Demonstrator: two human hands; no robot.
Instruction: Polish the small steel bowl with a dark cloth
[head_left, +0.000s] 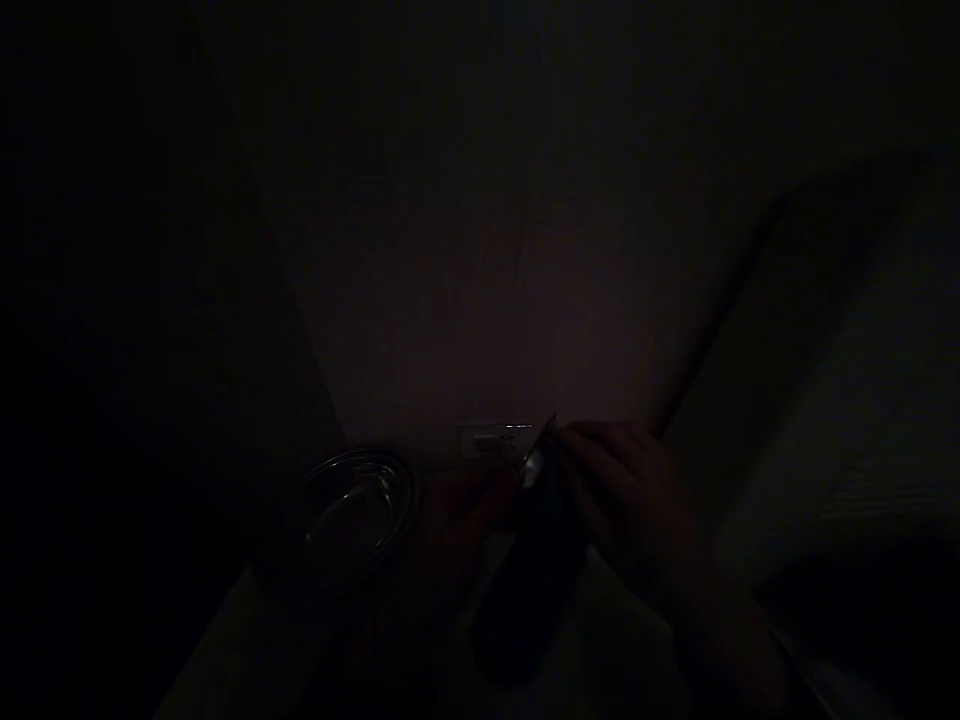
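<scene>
The view is very dark. A long dark bluish object (529,600) with a pale, shiny upper end slants down in the middle. My right hand (637,490) is closed on the right side of its upper end, fingers bent round the edge. From the left, my left hand (480,505) grips the same end near the shiny part; most of its fingers are lost in shadow. What kind of thing it is cannot be made out. Beside my left hand is a round, shiny metal bowl (401,500), and its inside catches some light.
A rectangular wall plate (476,440), like a socket or switch, is on the wall (480,300) just beyond my hands. A pale surface (217,640) shows under the bowl. On the right stands a large slanted panel-like shape (810,330), dim and blurred.
</scene>
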